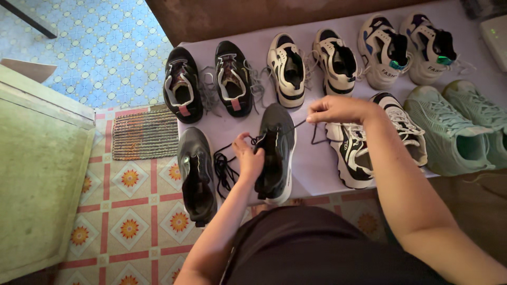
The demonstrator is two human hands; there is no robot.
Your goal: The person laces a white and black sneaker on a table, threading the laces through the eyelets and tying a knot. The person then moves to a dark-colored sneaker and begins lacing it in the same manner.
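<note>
Gripping the tongue area of a dark grey mesh sneaker with a black lining point(277, 150), the person's left hand point(248, 158) is closed around the shoe's near-left edge, steadying it on the pale lilac cloth-covered surface point(311, 163). The right hand point(335, 110) sits just to the far right of that shoe, its fingers pinched shut on a thin black shoelace point(301, 123) that runs taut from the sneaker up to the fingertips. More of the lace lies in a loose tangle just left of the shoe. Its matching dark grey sneaker point(196, 177) rests to the left, partly over the near edge of the cloth. Just right of the held shoe lies a white and black laced pair point(353, 153), under the right forearm. Along the far side stand a black pair with pink tabs point(208, 82) and a white pair with black panels point(311, 64). A pale green knit pair point(454, 129) lies at the right.
</note>
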